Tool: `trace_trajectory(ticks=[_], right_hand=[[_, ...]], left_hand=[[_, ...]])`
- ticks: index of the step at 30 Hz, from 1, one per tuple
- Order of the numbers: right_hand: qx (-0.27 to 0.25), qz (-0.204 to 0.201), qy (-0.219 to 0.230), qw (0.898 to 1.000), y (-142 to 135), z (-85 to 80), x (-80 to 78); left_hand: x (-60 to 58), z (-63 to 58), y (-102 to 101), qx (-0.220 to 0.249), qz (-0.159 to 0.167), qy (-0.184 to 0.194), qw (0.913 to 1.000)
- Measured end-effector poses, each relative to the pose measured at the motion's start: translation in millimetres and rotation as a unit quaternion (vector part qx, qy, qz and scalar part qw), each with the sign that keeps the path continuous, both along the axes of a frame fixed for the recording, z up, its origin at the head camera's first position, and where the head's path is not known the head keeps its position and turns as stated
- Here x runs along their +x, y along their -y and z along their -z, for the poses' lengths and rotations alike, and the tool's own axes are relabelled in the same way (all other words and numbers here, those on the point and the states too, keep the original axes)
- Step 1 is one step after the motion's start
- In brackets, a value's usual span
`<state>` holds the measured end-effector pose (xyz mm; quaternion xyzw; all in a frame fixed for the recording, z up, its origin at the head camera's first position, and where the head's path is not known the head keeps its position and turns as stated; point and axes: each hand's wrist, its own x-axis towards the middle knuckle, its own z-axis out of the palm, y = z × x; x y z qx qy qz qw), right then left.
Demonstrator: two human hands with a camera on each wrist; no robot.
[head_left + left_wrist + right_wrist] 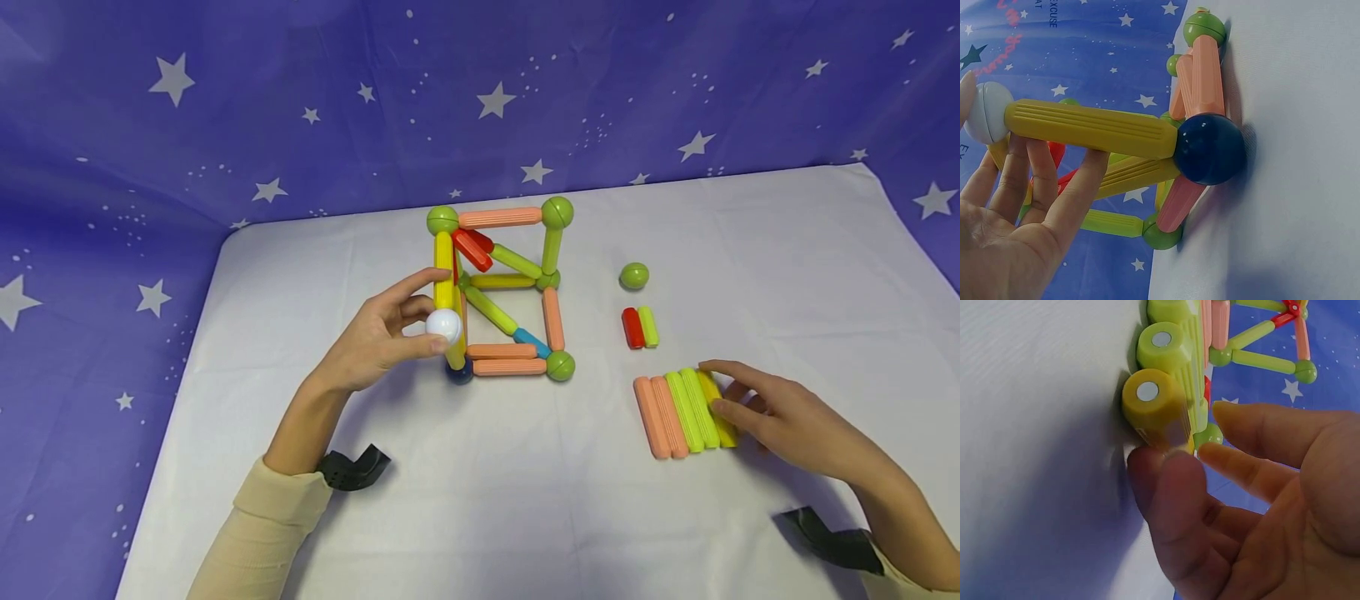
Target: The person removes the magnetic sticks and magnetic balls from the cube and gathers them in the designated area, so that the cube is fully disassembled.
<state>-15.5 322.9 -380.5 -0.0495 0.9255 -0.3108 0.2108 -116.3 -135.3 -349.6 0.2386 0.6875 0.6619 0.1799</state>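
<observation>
FRAME BUILD: L hand holding a corner, R hand at the loose sticks

Step in hand, judging by the layout: adding pcs to the stick-and-ball frame, which is standing part-built just R of the L hand. L hand is pinching the white ball at the frame's near top corner, thumb on the ball, index fingertip touching the top yellow stick. Below that hand, an upright yellow stick is running from the white ball down to a dark blue ball, which is resting on the table.

R hand is sitting w/ curved fingers at the loose yellow stick, nearest it in the row; can't tell if it's gripping or only touching. Just L of that stick, 2 long green sticks and 2 pink sticks are lying side by side. Fwd of the R hand, a short red stick and a short green stick are lying together, w/ a loose green ball beyond.

Next move prob calls for R hand getting a firm pinch, lifting w/o dragging the green neighbour (silver end discs are showing, maybe magnets), then bringing the stick L to the frame, L hand steadying the corner meanwhile
</observation>
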Motion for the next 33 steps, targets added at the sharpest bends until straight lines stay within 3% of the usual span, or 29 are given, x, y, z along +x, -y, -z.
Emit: trace_trajectory(ticks=[4,9,15,23,33], right_hand=[[0.005,0.011,-0.027,1.000,2.9,-4.0,-1.4],[-0.019,0.014,-0.095,0.995,11.4,-10.9,-5.0],[-0.067,-0.025,-0.159,0.985,43.2,-19.9,-17.1],[-0.108,-0.093,-0.159,0.977,105.7,-34.1,-44.6],[-0.139,-0.121,-0.139,0.973,162.8,-21.7,-75.1]], left_hand=[[-0.2,-0.2,0.0,0.000,0.000,-0.002,1.0000],[-0.1,-0.6,0.6,-0.002,-0.001,-0.002,1.0000],[-0.3,-0.7,1.2,-0.003,-0.003,-0.002,1.0000],[-0.5,0.2,0.4,-0.002,-0.002,0.000,1.0000],[-0.8,1.0,-0.5,0.007,0.005,0.005,1.0000]])
